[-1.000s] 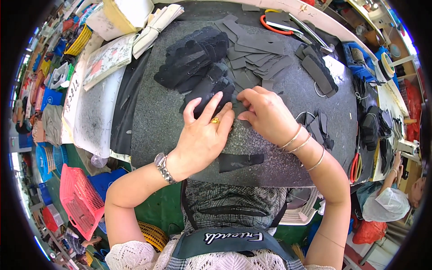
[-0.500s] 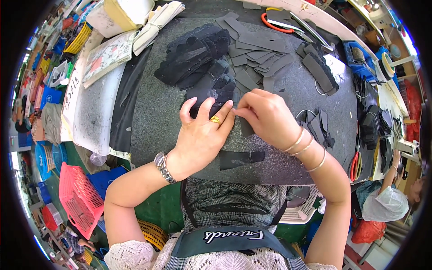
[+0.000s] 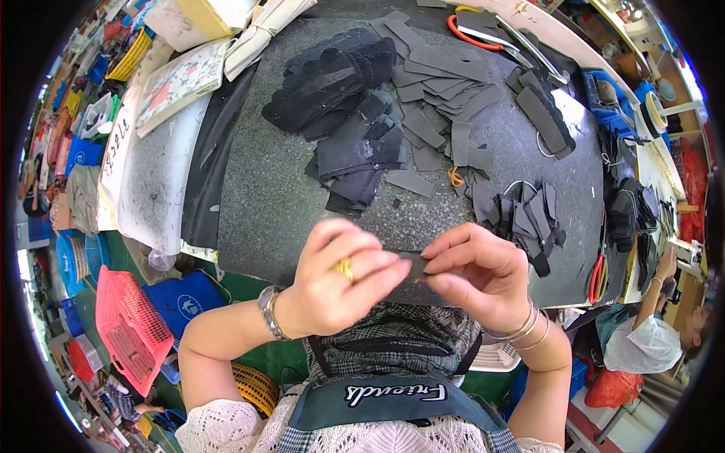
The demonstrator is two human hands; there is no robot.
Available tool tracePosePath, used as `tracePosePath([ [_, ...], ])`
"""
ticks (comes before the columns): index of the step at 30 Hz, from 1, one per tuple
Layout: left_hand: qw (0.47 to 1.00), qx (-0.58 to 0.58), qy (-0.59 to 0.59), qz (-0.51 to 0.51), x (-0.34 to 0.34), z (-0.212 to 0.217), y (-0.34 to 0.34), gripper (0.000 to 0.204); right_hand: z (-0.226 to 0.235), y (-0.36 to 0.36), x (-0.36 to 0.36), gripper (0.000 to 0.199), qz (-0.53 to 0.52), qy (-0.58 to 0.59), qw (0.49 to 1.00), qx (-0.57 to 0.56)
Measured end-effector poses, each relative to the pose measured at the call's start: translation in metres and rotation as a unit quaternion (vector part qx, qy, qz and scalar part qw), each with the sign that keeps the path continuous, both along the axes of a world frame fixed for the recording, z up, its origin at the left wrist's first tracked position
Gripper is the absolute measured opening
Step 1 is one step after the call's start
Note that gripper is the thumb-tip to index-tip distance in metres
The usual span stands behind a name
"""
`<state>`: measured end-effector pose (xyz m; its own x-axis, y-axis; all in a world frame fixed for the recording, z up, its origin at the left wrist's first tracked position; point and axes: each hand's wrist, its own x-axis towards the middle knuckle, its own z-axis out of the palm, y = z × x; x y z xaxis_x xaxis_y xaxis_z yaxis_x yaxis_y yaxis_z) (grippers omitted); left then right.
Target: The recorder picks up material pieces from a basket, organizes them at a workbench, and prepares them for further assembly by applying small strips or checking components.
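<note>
Near the table's front edge, my left hand (image 3: pixel 340 279) and my right hand (image 3: pixel 487 275) pinch a small dark grey strip (image 3: pixel 414 260) between their fingertips. Fingers cover most of that strip. Beyond my hands lies a stack of black pieces (image 3: pixel 362 155), and behind it a heap of black scalloped pieces (image 3: pixel 332 87). To their right, flat grey pieces (image 3: pixel 445 72) spread in an overlapping pile. One loose grey piece (image 3: pixel 410 183) sits apart in front of them. Closer to my right hand are loose dark strips (image 3: pixel 532 219) and a small orange band (image 3: pixel 455 177).
Orange-handled scissors (image 3: pixel 472 34) lie at the back right. A stack of dark strips (image 3: pixel 542 113) and a blue basket (image 3: pixel 604 94) stand along the right. Papers (image 3: pixel 181 87) sit at left; a pink basket (image 3: pixel 132 325) is below. Another person (image 3: pixel 642 340) is at far right.
Both hands have drawn back toward me from the black stack, and now hold a small strip between them. The strip that lay near the front edge no longer shows there.
</note>
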<state>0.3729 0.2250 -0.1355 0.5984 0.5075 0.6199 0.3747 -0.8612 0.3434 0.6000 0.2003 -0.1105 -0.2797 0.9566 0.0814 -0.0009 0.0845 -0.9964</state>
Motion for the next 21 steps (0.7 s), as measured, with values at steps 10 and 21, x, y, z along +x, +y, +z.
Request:
tracePosePath([
  [10, 0.987, 0.045, 0.112, 0.101, -0.014, -0.034, -0.053, 0.034, -0.014, 0.007, 0.005, 0.010, -0.028, -0.094, 0.974, -0.204],
  [21, 0.983, 0.041, 0.144, 0.109, -0.014, -0.040, -0.062, 0.024, -0.021, 0.019, -0.011, 0.013, 0.063, -0.216, 0.972, -0.070],
])
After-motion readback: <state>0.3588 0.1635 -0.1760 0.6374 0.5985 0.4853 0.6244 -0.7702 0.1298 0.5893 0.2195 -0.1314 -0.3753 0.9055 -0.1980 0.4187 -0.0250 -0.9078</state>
